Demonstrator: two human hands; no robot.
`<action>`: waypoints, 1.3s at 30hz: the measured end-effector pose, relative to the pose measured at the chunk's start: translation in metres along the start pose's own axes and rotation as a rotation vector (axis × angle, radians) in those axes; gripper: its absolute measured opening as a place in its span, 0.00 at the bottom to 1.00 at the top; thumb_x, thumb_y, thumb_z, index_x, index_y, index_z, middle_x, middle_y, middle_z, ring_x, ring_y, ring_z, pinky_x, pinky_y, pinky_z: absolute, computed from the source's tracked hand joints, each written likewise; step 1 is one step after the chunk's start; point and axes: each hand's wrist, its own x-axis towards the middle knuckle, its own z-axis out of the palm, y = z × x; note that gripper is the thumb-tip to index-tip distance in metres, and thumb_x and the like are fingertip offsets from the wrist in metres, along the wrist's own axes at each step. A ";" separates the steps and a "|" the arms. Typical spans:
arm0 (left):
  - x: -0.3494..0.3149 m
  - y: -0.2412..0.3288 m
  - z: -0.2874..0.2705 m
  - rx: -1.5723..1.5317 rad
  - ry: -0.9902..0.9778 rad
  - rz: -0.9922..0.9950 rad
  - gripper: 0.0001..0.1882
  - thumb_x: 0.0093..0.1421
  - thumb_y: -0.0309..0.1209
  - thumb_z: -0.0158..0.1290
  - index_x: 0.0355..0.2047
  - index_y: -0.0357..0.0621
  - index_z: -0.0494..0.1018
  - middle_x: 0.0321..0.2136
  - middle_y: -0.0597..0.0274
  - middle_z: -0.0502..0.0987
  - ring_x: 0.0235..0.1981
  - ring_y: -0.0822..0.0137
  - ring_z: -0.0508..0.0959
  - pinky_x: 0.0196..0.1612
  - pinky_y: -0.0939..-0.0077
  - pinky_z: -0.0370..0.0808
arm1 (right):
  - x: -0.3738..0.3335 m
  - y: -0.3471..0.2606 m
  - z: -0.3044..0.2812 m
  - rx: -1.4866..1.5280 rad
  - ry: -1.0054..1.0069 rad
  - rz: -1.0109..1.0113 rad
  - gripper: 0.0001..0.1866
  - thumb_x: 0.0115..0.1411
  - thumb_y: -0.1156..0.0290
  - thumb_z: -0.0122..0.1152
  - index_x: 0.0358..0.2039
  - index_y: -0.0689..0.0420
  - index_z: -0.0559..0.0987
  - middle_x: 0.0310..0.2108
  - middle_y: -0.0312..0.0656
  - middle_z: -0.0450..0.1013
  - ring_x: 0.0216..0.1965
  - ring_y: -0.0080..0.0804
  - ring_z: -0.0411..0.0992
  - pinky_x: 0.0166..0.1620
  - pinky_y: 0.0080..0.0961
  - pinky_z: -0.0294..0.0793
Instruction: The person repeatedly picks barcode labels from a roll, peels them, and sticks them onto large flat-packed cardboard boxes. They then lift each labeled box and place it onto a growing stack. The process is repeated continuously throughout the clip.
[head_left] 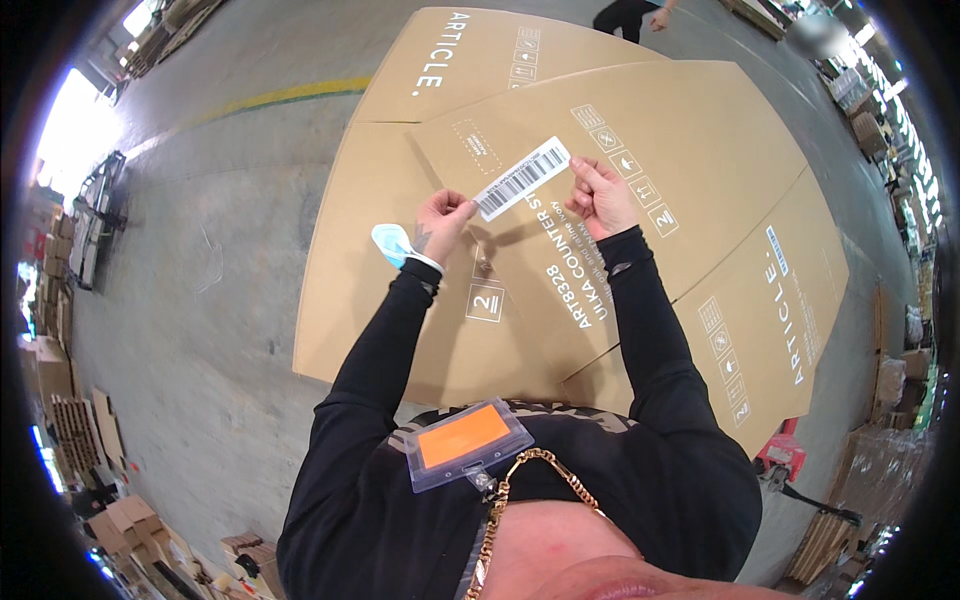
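Observation:
A white barcode label (522, 180) is stretched at a slant between my two hands, above flat brown cardboard (440, 330). My left hand (442, 217) pinches its lower left end between thumb and fingers. The upper right end is pinched by my right hand (601, 197), whose other fingers are curled. A light blue face mask (391, 245) hangs at my left wrist by its white loop. White print and handling symbols mark the cardboard below the label. Whether the label touches the board anywhere I cannot tell.
Another large cardboard sheet (540, 40) lies beneath at the far side. A person's dark-clothed leg (627, 18) shows beyond it. Red equipment (783, 452) with a dark handle stands at the right. Stacked cartons (130, 525) and pallets line the lower left; wrapped goods (885, 470) stand at the right.

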 end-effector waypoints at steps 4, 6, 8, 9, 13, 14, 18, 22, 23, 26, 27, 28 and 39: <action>0.025 0.009 -0.031 0.017 -0.145 -0.098 0.05 0.57 0.31 0.58 0.29 0.43 0.74 0.27 0.67 0.77 0.32 0.74 0.77 0.38 0.76 0.72 | -0.004 0.053 -0.001 0.215 0.151 0.045 0.09 0.57 0.68 0.68 0.35 0.51 0.76 0.25 0.27 0.70 0.21 0.16 0.65 0.29 0.25 0.77; 0.036 0.012 -0.046 -0.041 -0.211 -0.155 0.06 0.58 0.29 0.58 0.29 0.43 0.73 0.30 0.65 0.77 0.33 0.74 0.77 0.40 0.75 0.74 | -0.008 0.076 0.008 0.332 0.190 0.065 0.08 0.57 0.69 0.68 0.34 0.49 0.76 0.29 0.29 0.74 0.27 0.19 0.69 0.33 0.27 0.77; 0.042 0.012 -0.056 -0.013 -0.211 -0.178 0.06 0.58 0.28 0.58 0.30 0.41 0.72 0.30 0.64 0.77 0.34 0.73 0.77 0.41 0.75 0.75 | -0.005 0.092 0.017 0.373 0.230 0.024 0.07 0.58 0.70 0.67 0.35 0.50 0.76 0.30 0.29 0.73 0.29 0.20 0.70 0.36 0.27 0.76; 0.043 0.012 -0.055 -0.005 -0.216 -0.195 0.06 0.58 0.27 0.58 0.30 0.41 0.72 0.30 0.64 0.77 0.35 0.72 0.77 0.41 0.75 0.76 | -0.004 0.099 0.018 0.387 0.258 0.005 0.07 0.59 0.70 0.66 0.35 0.51 0.76 0.30 0.29 0.73 0.30 0.20 0.71 0.37 0.28 0.76; 0.040 0.009 -0.056 -0.023 -0.200 -0.183 0.07 0.56 0.25 0.59 0.32 0.39 0.71 0.29 0.64 0.77 0.33 0.73 0.78 0.41 0.76 0.77 | 0.003 0.115 0.024 0.371 0.309 -0.130 0.07 0.58 0.73 0.66 0.35 0.52 0.75 0.31 0.32 0.74 0.31 0.21 0.72 0.36 0.23 0.75; 0.038 0.007 -0.058 -0.028 -0.204 -0.163 0.08 0.55 0.25 0.60 0.33 0.38 0.71 0.28 0.64 0.77 0.32 0.74 0.78 0.40 0.78 0.77 | 0.005 0.118 0.025 0.347 0.332 -0.163 0.08 0.58 0.74 0.66 0.35 0.53 0.75 0.31 0.32 0.74 0.32 0.21 0.73 0.35 0.22 0.75; 0.031 0.002 -0.057 -0.032 -0.135 -0.003 0.10 0.55 0.24 0.60 0.34 0.34 0.72 0.28 0.61 0.78 0.32 0.74 0.78 0.40 0.79 0.76 | 0.008 0.119 0.033 0.259 0.374 -0.250 0.10 0.56 0.77 0.67 0.36 0.55 0.74 0.31 0.35 0.75 0.31 0.20 0.73 0.33 0.19 0.74; 0.034 0.006 -0.071 0.013 -0.089 0.039 0.11 0.55 0.24 0.60 0.36 0.32 0.74 0.29 0.60 0.79 0.32 0.74 0.78 0.41 0.80 0.75 | 0.007 0.117 0.039 0.193 0.375 -0.156 0.12 0.57 0.75 0.66 0.40 0.56 0.74 0.32 0.37 0.76 0.30 0.21 0.74 0.33 0.18 0.74; 0.037 0.008 -0.073 0.022 -0.094 0.035 0.11 0.55 0.24 0.60 0.36 0.32 0.74 0.29 0.60 0.80 0.32 0.74 0.78 0.40 0.81 0.74 | 0.008 0.115 0.036 0.157 0.323 -0.107 0.12 0.58 0.74 0.66 0.41 0.56 0.74 0.32 0.37 0.76 0.31 0.22 0.74 0.34 0.19 0.75; 0.053 0.015 -0.083 0.022 -0.116 0.017 0.10 0.55 0.25 0.61 0.36 0.33 0.76 0.29 0.61 0.80 0.32 0.74 0.77 0.40 0.81 0.74 | 0.012 0.115 0.030 0.101 0.225 -0.021 0.11 0.60 0.71 0.64 0.42 0.56 0.75 0.33 0.37 0.76 0.32 0.22 0.75 0.35 0.19 0.76; 0.059 0.018 -0.087 0.016 -0.124 0.009 0.10 0.55 0.25 0.61 0.36 0.33 0.76 0.29 0.62 0.80 0.32 0.75 0.77 0.40 0.81 0.74 | 0.014 0.115 0.030 0.088 0.201 -0.001 0.11 0.60 0.71 0.64 0.43 0.57 0.75 0.33 0.37 0.76 0.32 0.23 0.75 0.34 0.19 0.76; 0.066 0.020 -0.090 0.030 -0.137 0.016 0.09 0.56 0.28 0.61 0.34 0.36 0.77 0.28 0.64 0.79 0.31 0.76 0.76 0.38 0.82 0.72 | 0.016 0.116 0.031 0.076 0.193 0.004 0.10 0.60 0.70 0.63 0.42 0.57 0.76 0.33 0.37 0.76 0.32 0.23 0.76 0.34 0.19 0.76; 0.133 0.039 -0.072 0.370 -0.190 -0.040 0.10 0.56 0.32 0.60 0.33 0.37 0.77 0.28 0.65 0.79 0.31 0.75 0.75 0.37 0.80 0.69 | 0.046 0.147 0.035 -0.435 0.383 -0.256 0.08 0.58 0.65 0.63 0.31 0.56 0.78 0.42 0.42 0.68 0.36 0.26 0.71 0.41 0.25 0.72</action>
